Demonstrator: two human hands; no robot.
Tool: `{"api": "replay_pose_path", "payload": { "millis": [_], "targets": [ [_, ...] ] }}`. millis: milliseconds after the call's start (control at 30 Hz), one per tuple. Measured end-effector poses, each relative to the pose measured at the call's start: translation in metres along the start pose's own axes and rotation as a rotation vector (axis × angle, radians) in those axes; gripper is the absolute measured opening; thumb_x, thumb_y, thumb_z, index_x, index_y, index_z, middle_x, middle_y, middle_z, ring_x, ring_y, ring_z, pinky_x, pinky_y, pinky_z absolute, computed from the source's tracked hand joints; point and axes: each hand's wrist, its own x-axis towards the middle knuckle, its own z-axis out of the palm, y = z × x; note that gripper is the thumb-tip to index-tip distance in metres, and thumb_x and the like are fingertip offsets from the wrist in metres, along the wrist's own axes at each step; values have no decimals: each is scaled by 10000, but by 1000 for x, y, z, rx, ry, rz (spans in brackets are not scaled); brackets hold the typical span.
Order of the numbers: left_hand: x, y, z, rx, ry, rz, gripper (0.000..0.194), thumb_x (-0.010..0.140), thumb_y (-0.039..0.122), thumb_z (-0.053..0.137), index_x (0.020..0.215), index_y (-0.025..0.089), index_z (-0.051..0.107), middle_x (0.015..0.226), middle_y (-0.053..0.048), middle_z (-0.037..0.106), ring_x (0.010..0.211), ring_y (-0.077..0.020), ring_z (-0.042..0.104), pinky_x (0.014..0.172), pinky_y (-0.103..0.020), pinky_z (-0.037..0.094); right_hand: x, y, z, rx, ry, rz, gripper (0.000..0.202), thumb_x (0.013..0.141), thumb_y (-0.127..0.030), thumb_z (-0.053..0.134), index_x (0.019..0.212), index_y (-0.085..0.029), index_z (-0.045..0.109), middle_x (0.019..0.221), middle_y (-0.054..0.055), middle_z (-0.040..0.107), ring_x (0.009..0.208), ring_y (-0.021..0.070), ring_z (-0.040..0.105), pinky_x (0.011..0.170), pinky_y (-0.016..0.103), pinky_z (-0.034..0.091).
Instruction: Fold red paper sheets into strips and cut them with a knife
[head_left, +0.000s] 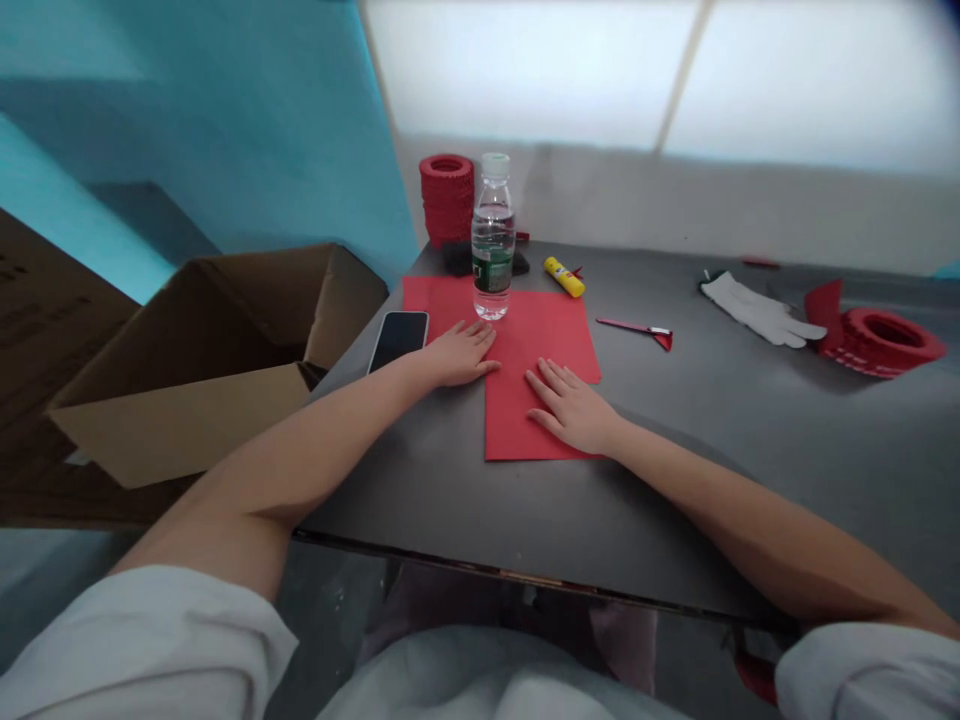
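Red paper (517, 425) lies on the grey table, with more red sheet spreading out behind and to the left. My left hand (463, 355) rests flat on its left part, fingers stretched out, close to the base of a water bottle (493, 240). Flat on the right part of the paper is my right hand (571, 408), its fingers spread. Neither hand grips anything. The bottle stands upright on the red sheet, with a white cap and a green label. A phone (400, 338) with a dark screen lies beside my left wrist.
A yellow glue stick (564, 277) and a slim pink-handled cutter (634, 327) lie behind the paper. Stacked red paper rings (448, 195) stand at the back left. Rightward are a white glove (761, 308) and another red ring stack (889, 340). An open cardboard box (187, 410) sits left.
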Motion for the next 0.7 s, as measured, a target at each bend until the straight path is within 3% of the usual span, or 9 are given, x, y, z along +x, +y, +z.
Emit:
{"api": "replay_pose_path", "payload": {
  "millis": [233,533,633,700],
  "targets": [
    [-24,12,8,17,18,40,734,928,579,239,1458,73,202,1505,-162,179,1410,-287,145,1130,-463,102,1,-2,-3,-13,-21,4,713,932,-559,207,1433,-61,311,1476,215,246,1383,289,174,1122,451,213],
    [-102,60,10,-38,5,212,1012,756,811,298,1464,96,193,1500,-217,123,1410,-320,126,1125,-498,30,2,0,0,32,-3,0,705,927,-558,247,1433,-72,314,1480,201,242,1386,290,177,1121,461,210],
    [-130,72,3,-110,-37,332,997,719,802,414,1471,185,191,1509,-185,133,1405,-343,127,1111,-555,30,1,3,0,51,6,-19,697,923,-560,274,1433,-87,321,1482,194,238,1387,295,172,1117,476,215],
    [-137,71,-5,-162,-83,435,862,793,681,479,1474,262,159,1517,-129,168,1407,-320,144,1116,-549,83,0,4,0,61,13,-41,690,922,-559,281,1430,-95,329,1481,190,241,1387,296,173,1114,488,216]
  ]
}}
